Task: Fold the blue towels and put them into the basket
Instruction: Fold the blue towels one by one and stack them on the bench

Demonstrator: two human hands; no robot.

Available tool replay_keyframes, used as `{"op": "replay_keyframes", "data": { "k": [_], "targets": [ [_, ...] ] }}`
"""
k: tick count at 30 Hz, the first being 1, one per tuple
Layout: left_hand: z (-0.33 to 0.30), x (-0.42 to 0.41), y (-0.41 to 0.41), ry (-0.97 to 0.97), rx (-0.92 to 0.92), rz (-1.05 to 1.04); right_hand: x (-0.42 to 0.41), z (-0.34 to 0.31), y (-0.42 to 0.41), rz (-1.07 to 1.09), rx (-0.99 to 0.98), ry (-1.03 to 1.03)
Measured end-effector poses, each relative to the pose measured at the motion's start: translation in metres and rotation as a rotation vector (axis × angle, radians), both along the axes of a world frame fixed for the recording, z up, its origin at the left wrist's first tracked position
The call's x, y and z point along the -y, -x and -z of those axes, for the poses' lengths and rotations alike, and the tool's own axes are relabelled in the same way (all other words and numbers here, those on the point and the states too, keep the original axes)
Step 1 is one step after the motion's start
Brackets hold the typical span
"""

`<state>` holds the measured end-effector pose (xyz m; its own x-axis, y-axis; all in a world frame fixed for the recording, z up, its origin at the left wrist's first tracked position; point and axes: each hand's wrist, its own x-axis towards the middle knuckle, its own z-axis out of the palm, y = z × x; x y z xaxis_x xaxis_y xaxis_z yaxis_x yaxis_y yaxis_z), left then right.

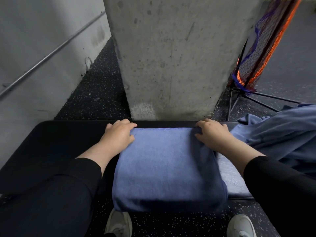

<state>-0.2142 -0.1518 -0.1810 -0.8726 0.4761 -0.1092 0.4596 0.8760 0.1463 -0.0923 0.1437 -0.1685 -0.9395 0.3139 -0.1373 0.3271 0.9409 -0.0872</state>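
Mid-fold — left hand [118, 134] and right hand [212, 133] pinching the towel's [164, 168] far corners on the bench [56, 142] — next, probably another fold toward the near edge.

I count two of my hands, the left hand [118, 136] and the right hand [213, 134], both laid on one folded blue towel [167, 168]. Beside it lies one loose heap of blue cloth [282, 134]; how many towels it holds I cannot tell. There is one black bench [56, 142], one concrete pillar [174, 57], one mesh net [266, 45], and two shoes: one [118, 224] and another [242, 226].
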Motion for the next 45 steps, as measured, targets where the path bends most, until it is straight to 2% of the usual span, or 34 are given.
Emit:
{"op": "replay_keyframes", "data": {
  "k": [3,5,11,18,23,32,38,42,45],
  "targets": [
    [-0.005,-0.006,-0.003,0.048,0.018,-0.013,0.001,-0.002,-0.001,0.027,-0.005,0.039],
    [-0.010,-0.007,-0.006,0.003,-0.003,-0.017,0.001,-0.005,-0.003,0.041,-0.021,0.064],
    [-0.039,0.009,-0.015,-0.499,0.114,-0.187,-0.001,-0.041,-0.014,0.086,-0.197,0.256],
    [-0.081,0.028,-0.042,-0.824,0.081,-0.267,-0.008,-0.100,-0.052,0.098,-0.362,0.363],
    [-0.117,0.038,-0.072,-0.896,0.060,-0.248,-0.005,-0.150,-0.087,0.058,-0.395,0.347],
    [-0.192,0.052,-0.131,-1.070,-0.067,-0.169,0.013,-0.217,-0.139,0.024,-0.599,0.245],
    [-0.221,0.068,-0.148,-1.217,-0.017,-0.166,0.026,-0.245,-0.164,0.061,-0.753,0.501],
    [-0.237,0.068,-0.164,-1.257,-0.023,-0.166,0.036,-0.261,-0.180,0.070,-0.761,0.720],
    [-0.241,0.074,-0.170,-1.279,0.054,-0.189,0.039,-0.265,-0.188,0.066,-0.733,0.866]
  ]
}}
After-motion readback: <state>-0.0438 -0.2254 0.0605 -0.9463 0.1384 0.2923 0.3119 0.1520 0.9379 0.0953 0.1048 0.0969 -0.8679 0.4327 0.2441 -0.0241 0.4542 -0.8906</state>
